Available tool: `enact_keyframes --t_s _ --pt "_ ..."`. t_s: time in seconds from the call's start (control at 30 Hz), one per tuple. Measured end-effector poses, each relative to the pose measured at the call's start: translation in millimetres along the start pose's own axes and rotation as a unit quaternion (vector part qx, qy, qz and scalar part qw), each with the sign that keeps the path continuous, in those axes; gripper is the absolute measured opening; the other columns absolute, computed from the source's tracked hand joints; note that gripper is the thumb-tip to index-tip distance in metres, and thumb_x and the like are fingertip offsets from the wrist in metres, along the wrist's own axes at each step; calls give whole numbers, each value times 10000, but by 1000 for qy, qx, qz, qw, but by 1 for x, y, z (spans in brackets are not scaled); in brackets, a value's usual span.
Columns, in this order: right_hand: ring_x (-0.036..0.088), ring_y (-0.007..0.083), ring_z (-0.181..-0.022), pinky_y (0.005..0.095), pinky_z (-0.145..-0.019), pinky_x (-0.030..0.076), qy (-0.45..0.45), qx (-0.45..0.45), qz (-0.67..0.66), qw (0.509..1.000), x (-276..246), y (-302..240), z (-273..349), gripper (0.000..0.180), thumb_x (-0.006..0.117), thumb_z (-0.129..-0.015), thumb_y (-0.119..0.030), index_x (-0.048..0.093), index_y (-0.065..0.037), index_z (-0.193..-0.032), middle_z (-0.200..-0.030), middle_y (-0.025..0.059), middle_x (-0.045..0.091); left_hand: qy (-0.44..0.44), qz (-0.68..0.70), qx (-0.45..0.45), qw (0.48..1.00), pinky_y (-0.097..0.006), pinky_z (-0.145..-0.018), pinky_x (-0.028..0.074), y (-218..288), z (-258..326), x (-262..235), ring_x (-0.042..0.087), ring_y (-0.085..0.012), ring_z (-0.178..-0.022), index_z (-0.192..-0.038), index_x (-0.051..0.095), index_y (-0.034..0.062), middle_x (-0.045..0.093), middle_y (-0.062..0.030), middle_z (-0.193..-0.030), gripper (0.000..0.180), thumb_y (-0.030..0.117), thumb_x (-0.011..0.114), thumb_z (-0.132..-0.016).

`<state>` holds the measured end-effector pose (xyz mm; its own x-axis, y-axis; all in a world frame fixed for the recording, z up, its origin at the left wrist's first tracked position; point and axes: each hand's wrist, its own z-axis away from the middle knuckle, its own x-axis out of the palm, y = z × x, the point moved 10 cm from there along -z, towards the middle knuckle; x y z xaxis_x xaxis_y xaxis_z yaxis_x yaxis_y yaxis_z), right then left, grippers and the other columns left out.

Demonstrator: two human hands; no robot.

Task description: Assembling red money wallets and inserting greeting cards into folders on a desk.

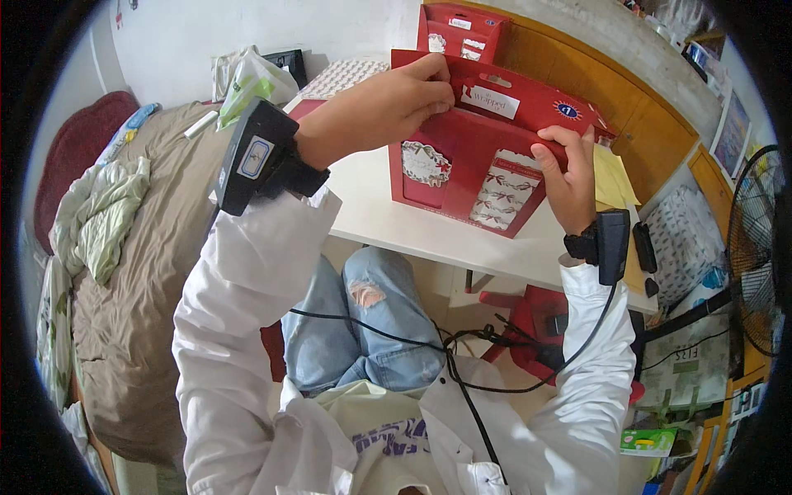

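A red cardboard gift box [464, 169] stands tilted on the white table [363, 190], with a hang-hole flap along its top. Its front carries a pale tag-shaped decoration and a panel with a ribbon-bow pattern. My left hand [417, 97] is closed at the upper left, its fingers pinching the top flap. At the upper right edge is my right hand [569, 173], closed on the box with the thumb in front and the other fingers over the edge. The inside of the box is hidden.
Behind it stands a similar red box [464, 31]. Patterned paper [346, 74] lies at the table's back left, yellow paper [615, 177] at the right. A bed [148, 247] is on the left, a fan [755, 256] far right. Black cables [462, 355] cross my lap.
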<state>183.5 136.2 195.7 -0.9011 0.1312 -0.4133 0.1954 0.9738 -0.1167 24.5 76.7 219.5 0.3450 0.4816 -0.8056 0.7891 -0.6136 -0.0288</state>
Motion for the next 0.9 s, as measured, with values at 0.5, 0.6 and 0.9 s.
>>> enact_keyframes --t_s 0.5,0.6,0.9 --pt "505 273 -893 332 -799 406 9 5 -9 1000 1 3 -3 152 627 -827 -134 566 -55 -941 -945 129 525 196 -211 -11 957 -381 -880 386 -23 31 -26 495 -231 -989 -931 620 128 549 -24 -1013 128 157 603 -808" --pt "502 275 -897 335 -816 397 7 -1 -4 1000 2 5 -5 149 629 -827 -137 569 -57 -938 -955 131 520 230 -80 -61 968 -371 -840 425 -49 48 -31 507 -241 -1013 -987 592 75 558 -73 -997 150 180 549 -888" --pt "458 289 -1019 354 -870 378 80 18 83 993 -14 9 1 156 681 -776 -153 622 -111 -914 -1178 131 416 150 237 -179 943 -298 -811 460 -64 48 -3 592 -181 -870 -1017 558 -10 620 -98 -913 197 129 547 -877"
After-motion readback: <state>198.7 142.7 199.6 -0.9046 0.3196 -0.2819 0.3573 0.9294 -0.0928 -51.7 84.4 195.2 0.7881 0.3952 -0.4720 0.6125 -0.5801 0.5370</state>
